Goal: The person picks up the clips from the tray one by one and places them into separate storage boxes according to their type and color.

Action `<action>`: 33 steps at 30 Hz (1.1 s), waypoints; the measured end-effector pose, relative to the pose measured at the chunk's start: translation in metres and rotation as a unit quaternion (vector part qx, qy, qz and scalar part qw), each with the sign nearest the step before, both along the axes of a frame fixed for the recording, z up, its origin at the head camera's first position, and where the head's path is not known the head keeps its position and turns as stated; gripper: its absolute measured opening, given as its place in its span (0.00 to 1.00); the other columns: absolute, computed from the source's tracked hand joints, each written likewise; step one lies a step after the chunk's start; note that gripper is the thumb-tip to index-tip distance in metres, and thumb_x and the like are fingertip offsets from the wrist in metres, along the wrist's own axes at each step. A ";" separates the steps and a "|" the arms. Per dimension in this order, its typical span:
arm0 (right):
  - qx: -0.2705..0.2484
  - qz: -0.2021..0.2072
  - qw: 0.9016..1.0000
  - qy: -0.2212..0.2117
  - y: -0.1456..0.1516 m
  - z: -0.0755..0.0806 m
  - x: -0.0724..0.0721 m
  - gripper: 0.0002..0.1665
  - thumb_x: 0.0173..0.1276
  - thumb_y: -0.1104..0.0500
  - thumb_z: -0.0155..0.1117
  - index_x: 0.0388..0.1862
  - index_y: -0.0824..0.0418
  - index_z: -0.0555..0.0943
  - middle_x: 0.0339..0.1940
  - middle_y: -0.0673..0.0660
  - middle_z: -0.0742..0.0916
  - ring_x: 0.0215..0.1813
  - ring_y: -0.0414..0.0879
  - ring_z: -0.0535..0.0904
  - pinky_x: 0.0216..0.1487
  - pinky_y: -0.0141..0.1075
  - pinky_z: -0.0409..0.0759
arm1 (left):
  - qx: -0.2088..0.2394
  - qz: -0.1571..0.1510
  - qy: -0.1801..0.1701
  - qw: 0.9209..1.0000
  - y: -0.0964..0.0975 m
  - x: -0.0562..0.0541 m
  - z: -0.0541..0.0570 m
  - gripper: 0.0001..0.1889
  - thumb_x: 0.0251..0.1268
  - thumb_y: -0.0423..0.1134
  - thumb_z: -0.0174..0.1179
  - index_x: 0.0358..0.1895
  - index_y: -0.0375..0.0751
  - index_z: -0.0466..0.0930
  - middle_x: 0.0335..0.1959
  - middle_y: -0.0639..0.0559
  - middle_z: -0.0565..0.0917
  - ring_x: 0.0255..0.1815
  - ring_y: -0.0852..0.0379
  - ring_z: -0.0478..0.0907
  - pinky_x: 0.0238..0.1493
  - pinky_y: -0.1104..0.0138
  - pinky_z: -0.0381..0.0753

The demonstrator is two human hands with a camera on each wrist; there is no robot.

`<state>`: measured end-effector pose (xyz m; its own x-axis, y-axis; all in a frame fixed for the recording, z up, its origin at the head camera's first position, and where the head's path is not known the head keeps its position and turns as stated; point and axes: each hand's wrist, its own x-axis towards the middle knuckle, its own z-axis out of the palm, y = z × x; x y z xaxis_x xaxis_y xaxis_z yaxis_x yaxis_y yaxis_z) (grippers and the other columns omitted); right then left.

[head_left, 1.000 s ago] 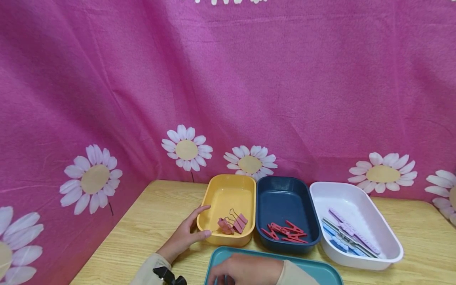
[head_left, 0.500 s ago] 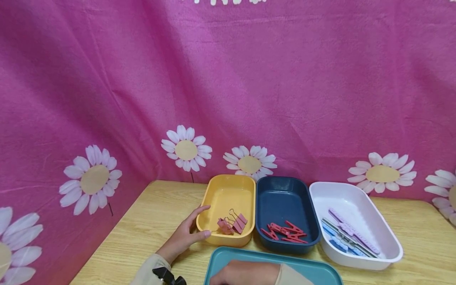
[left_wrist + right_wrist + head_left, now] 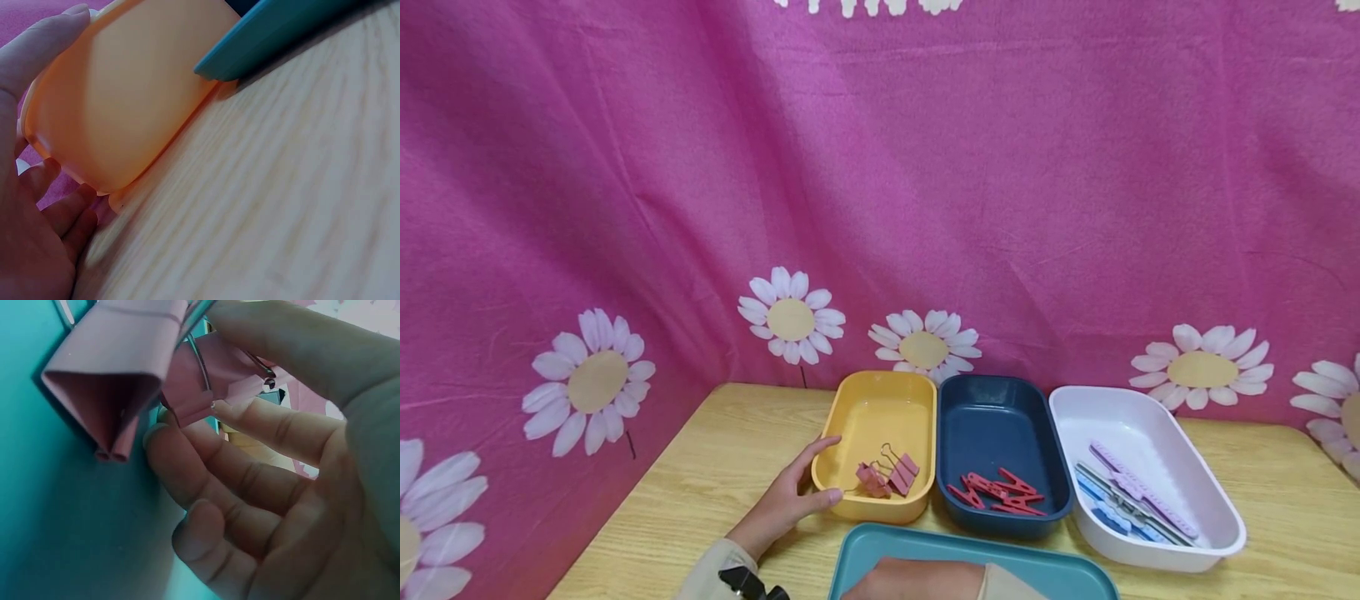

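My left hand [image 3: 788,498] holds the near-left corner of a yellow bin [image 3: 886,402], thumb at the front wall and fingers along the left side; the left wrist view shows the bin's wall [image 3: 134,94] between them. Pink binder clips [image 3: 901,477] lie in the bin's near end. Over a teal tray [image 3: 977,546], my right hand [image 3: 917,581] is partly cut off by the frame's bottom. In the right wrist view its thumb and index finger pinch a pink binder clip [image 3: 194,369]. Beside that, a second pink clip [image 3: 112,356] lies against the tray.
Right of the yellow bin stands a navy bin [image 3: 992,437] with several red clothespins [image 3: 1000,492]. Further right, a white bin [image 3: 1195,483] holds long, thin purple, blue and grey pieces [image 3: 1135,500]. Behind the wooden table [image 3: 647,508] hangs a pink flowered cloth [image 3: 1000,167].
My right hand has lowered slightly toward the bottom edge over the tray. The left hand stays at the yellow bin, and the bins' contents look the same.
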<state>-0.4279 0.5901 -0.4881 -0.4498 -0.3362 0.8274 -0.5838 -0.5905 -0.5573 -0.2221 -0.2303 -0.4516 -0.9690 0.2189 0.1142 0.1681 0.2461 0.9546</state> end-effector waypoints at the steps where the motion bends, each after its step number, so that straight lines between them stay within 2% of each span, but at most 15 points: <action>1: 0.001 -0.012 1.000 -0.003 0.012 -0.008 -0.008 0.46 0.58 0.89 0.41 0.72 0.77 0.36 0.71 0.76 0.61 0.63 0.61 0.74 0.52 0.41 0.80 | 0.001 -0.001 0.001 1.000 0.000 0.000 0.000 0.35 0.61 0.39 0.65 0.71 0.60 0.62 0.77 0.47 0.52 0.74 0.48 0.54 0.70 0.53 0.52; 4: 0.007 -0.025 1.000 -0.013 0.022 -0.016 -0.014 0.46 0.55 0.91 0.37 0.72 0.79 0.37 0.70 0.76 0.64 0.61 0.62 0.75 0.51 0.42 0.80 | 0.001 -0.002 0.000 1.000 0.000 0.000 0.000 0.35 0.61 0.38 0.65 0.71 0.60 0.62 0.77 0.47 0.52 0.74 0.48 0.54 0.70 0.54 0.52; 7: 0.001 -0.023 1.000 0.010 0.007 -0.008 -0.004 0.48 0.50 0.94 0.33 0.72 0.80 0.37 0.70 0.76 0.64 0.62 0.62 0.74 0.53 0.41 0.79 | -0.001 0.000 -0.001 1.000 0.000 0.001 0.001 0.35 0.61 0.38 0.65 0.71 0.59 0.62 0.77 0.47 0.52 0.74 0.49 0.53 0.71 0.54 0.52; 10: -0.004 -0.007 1.000 -0.012 -0.005 0.002 0.006 0.44 0.54 0.92 0.29 0.72 0.79 0.39 0.69 0.75 0.66 0.62 0.61 0.75 0.51 0.41 0.80 | -0.001 0.005 -0.007 1.000 0.000 0.002 0.002 0.35 0.61 0.39 0.66 0.71 0.60 0.63 0.77 0.49 0.53 0.75 0.50 0.53 0.71 0.55 0.51; 15: -0.020 0.063 0.991 -0.113 -0.006 0.012 0.012 0.34 0.69 0.82 0.21 0.74 0.74 0.45 0.68 0.72 0.70 0.61 0.64 0.74 0.47 0.47 0.82 | -0.005 0.004 -0.006 1.000 0.000 0.003 0.002 0.35 0.61 0.40 0.66 0.71 0.59 0.62 0.76 0.49 0.54 0.75 0.49 0.53 0.71 0.53 0.50; 16: -0.030 0.098 0.983 -0.150 -0.004 0.014 0.012 0.30 0.74 0.76 0.18 0.75 0.71 0.47 0.68 0.71 0.70 0.61 0.65 0.73 0.47 0.50 0.81 | -0.005 0.003 -0.004 1.000 -0.001 0.003 0.001 0.35 0.61 0.40 0.66 0.71 0.58 0.62 0.76 0.48 0.54 0.75 0.48 0.53 0.71 0.53 0.51; 18: -0.049 0.178 0.955 -0.234 -0.001 0.017 0.012 0.29 0.81 0.61 0.16 0.75 0.66 0.53 0.68 0.70 0.70 0.63 0.68 0.70 0.46 0.57 0.80 | -0.006 0.002 -0.002 1.000 -0.001 0.003 0.001 0.35 0.61 0.40 0.65 0.71 0.58 0.62 0.76 0.48 0.54 0.75 0.48 0.53 0.71 0.53 0.51; 20: -0.053 0.205 0.932 -0.295 0.002 0.022 0.012 0.34 0.81 0.50 0.15 0.74 0.62 0.60 0.67 0.68 0.72 0.63 0.68 0.70 0.45 0.59 0.80 | -0.004 0.004 -0.002 1.000 -0.001 0.003 0.001 0.35 0.61 0.39 0.65 0.71 0.59 0.63 0.76 0.48 0.54 0.74 0.49 0.53 0.71 0.53 0.51; 21: -0.050 0.206 0.924 -0.317 0.003 0.024 0.013 0.36 0.80 0.46 0.16 0.73 0.60 0.62 0.66 0.67 0.73 0.63 0.67 0.71 0.44 0.59 0.80 | -0.004 0.005 -0.003 1.000 -0.001 0.003 0.001 0.35 0.61 0.39 0.66 0.71 0.60 0.63 0.76 0.49 0.54 0.74 0.49 0.53 0.71 0.54 0.52; 23: -0.044 0.195 0.921 -0.333 0.003 0.026 0.013 0.36 0.80 0.45 0.17 0.71 0.59 0.65 0.65 0.65 0.74 0.62 0.66 0.72 0.43 0.59 0.80 | -0.004 0.008 -0.006 1.000 -0.001 0.002 0.001 0.35 0.61 0.39 0.66 0.71 0.61 0.63 0.76 0.51 0.54 0.74 0.51 0.53 0.71 0.55 0.52; 24: -0.044 0.190 0.924 -0.328 0.003 0.026 0.013 0.36 0.80 0.45 0.17 0.71 0.60 0.65 0.65 0.66 0.75 0.62 0.66 0.72 0.43 0.58 0.81 | -0.004 0.008 -0.007 1.000 -0.001 0.002 0.001 0.35 0.61 0.39 0.66 0.71 0.61 0.63 0.76 0.51 0.54 0.74 0.51 0.53 0.70 0.56 0.52; 26: -0.026 0.139 0.954 -0.264 -0.001 0.023 0.013 0.30 0.82 0.56 0.18 0.73 0.64 0.60 0.65 0.66 0.75 0.60 0.64 0.75 0.42 0.54 0.82 | -0.002 0.006 -0.005 1.000 -0.001 0.002 0.001 0.35 0.61 0.39 0.66 0.71 0.60 0.62 0.76 0.51 0.54 0.74 0.51 0.54 0.70 0.56 0.52; 29: 0.003 0.037 0.994 -0.102 -0.007 0.012 0.008 0.31 0.72 0.80 0.29 0.74 0.73 0.48 0.67 0.71 0.72 0.59 0.61 0.77 0.45 0.44 0.83 | 0.003 0.001 -0.002 1.000 -0.001 0.002 0.001 0.35 0.61 0.38 0.65 0.71 0.59 0.62 0.77 0.50 0.53 0.75 0.50 0.53 0.71 0.56 0.52; 31: 0.006 -0.048 0.999 0.007 -0.007 0.002 0.001 0.44 0.56 0.91 0.34 0.72 0.78 0.41 0.67 0.74 0.69 0.59 0.59 0.78 0.48 0.38 0.81 | 0.006 -0.004 0.000 1.000 -0.002 0.001 0.001 0.35 0.62 0.38 0.65 0.71 0.59 0.62 0.77 0.49 0.53 0.75 0.50 0.53 0.70 0.59 0.53; 33: 0.005 -0.073 0.996 0.052 -0.001 -0.007 -0.008 0.51 0.47 0.93 0.41 0.70 0.80 0.38 0.68 0.77 0.67 0.59 0.59 0.78 0.51 0.36 0.80 | 0.007 -0.008 0.000 1.000 -0.002 0.001 0.001 0.35 0.62 0.38 0.65 0.72 0.58 0.62 0.77 0.50 0.53 0.75 0.50 0.53 0.70 0.62 0.54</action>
